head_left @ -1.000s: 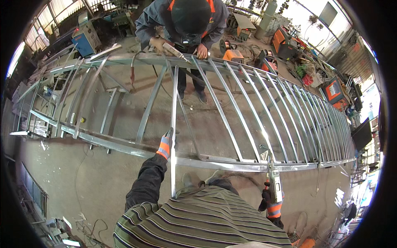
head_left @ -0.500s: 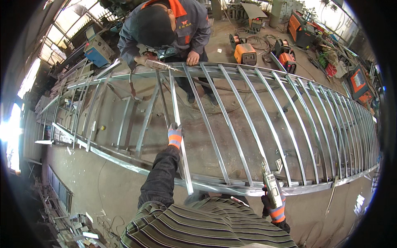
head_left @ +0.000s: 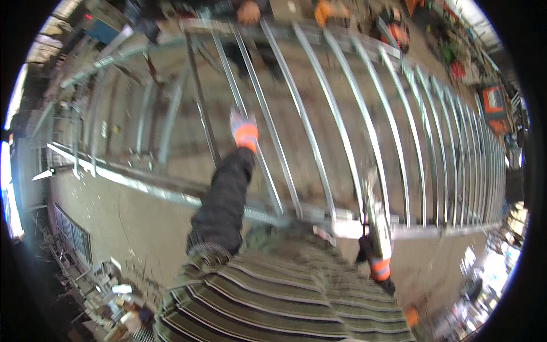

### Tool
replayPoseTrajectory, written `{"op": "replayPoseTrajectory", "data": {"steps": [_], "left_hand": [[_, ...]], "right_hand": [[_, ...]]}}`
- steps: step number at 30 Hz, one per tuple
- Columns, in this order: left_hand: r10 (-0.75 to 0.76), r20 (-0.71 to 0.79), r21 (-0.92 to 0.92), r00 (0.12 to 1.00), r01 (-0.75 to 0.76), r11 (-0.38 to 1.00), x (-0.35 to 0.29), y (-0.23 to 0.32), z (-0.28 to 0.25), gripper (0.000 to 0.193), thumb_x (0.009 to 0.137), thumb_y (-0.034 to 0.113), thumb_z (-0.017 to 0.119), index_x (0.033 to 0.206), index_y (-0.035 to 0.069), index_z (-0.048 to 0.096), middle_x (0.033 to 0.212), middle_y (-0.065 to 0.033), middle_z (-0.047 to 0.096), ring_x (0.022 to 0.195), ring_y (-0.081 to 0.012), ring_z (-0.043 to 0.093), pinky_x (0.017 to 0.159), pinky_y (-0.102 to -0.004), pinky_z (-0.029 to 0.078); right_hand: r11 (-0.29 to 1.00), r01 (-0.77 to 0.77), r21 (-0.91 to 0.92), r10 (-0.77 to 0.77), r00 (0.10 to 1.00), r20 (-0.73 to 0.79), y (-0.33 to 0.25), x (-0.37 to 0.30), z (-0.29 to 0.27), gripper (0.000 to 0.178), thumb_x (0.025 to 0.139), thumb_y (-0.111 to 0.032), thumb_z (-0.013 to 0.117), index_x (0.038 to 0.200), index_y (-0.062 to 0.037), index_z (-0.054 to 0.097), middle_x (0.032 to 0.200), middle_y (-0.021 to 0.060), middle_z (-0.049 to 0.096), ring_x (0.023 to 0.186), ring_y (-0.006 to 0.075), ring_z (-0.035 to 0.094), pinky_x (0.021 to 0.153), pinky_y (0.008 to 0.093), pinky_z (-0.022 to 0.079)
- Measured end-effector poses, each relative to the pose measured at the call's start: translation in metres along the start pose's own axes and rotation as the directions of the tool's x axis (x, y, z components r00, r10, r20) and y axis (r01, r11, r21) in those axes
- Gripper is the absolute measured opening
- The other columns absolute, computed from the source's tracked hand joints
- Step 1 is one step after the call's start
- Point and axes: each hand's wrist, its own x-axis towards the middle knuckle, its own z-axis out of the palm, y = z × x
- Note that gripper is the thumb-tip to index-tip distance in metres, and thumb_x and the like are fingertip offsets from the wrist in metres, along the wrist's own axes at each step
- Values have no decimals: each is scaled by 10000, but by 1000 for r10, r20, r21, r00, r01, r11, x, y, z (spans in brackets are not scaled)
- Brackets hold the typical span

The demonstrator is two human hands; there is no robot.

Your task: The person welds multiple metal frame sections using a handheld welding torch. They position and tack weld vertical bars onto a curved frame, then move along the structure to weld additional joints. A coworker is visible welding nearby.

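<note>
The left hand (head_left: 244, 130), grey-and-orange gloved, grips a straight, shiny silver metal bar (head_left: 267, 177) lying across a long, ladder-like metal frame (head_left: 143, 187). The right hand (head_left: 371, 255) clasps an elongated silver metal tool (head_left: 378, 219), any markings too blurred to read.

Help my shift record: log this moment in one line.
left hand: holding metal bar | right hand: holding grey tool | co-worker's hand: far side of metal frame
</note>
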Motion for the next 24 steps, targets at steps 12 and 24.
{"op": "replayPoseTrajectory", "data": {"steps": [12,24], "left_hand": [[-99,172,-561,980,181,808,-13,-3,13,862,803,127,817,1544,94,377,1167,-174,680,960,-317,704,814,-389,571],[10,651,-702,759,596,390,-89,-24,-37,510,903,-54,666,1376,24,491,1025,-154,673,806,-254,710,655,-372,599]], "right_hand": [[937,-340,73,343,939,-31,-22,-31,20,417,837,-12,713,1252,-26,681,1126,85,751,808,109,660,709,283,541],[943,-282,175,287,958,-7,-57,-44,9,400,878,-131,698,1221,32,573,1264,208,646,865,180,676,757,340,569]]}}
